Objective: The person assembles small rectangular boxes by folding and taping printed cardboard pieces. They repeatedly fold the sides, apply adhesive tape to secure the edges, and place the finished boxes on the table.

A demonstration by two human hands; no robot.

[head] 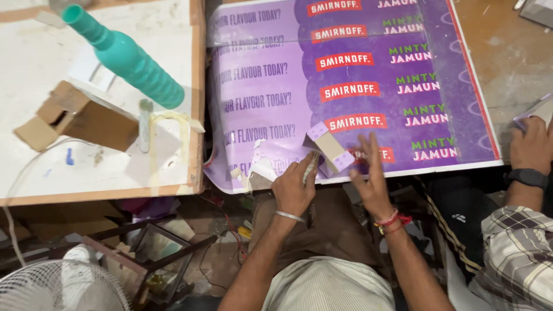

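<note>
Your striped shirt (328,285) is filling the bottom of the view, nearest the camera, with both forearms reaching up from it to the edge of the purple sheet (345,86).

Your left hand (294,187) is closing around a pale strip of peeled backing at the sheet's near edge, thumb and fingers pinching it. Your right hand (371,175) is lying open, fingers spread flat, pressing on the sheet just right of the small block (329,147). That block, tan with purple patches at its ends, is sitting tilted on the sheet between your two hands, touching or almost touching the fingertips of both. Torn white backing (259,170) is curling up just left of your left hand.

To the left, on a white board (34,63), a small cardboard box (78,115) is lying on its side with its flap open; you cannot tell what is in it. A teal bottle (127,57) is lying slanted above it, capped, its contents hidden.

At the right edge, another person's hand (530,144), wearing a black wristband, is resting on a pale piece beside the sheet. A fan (57,288) is showing at the bottom left.
</note>
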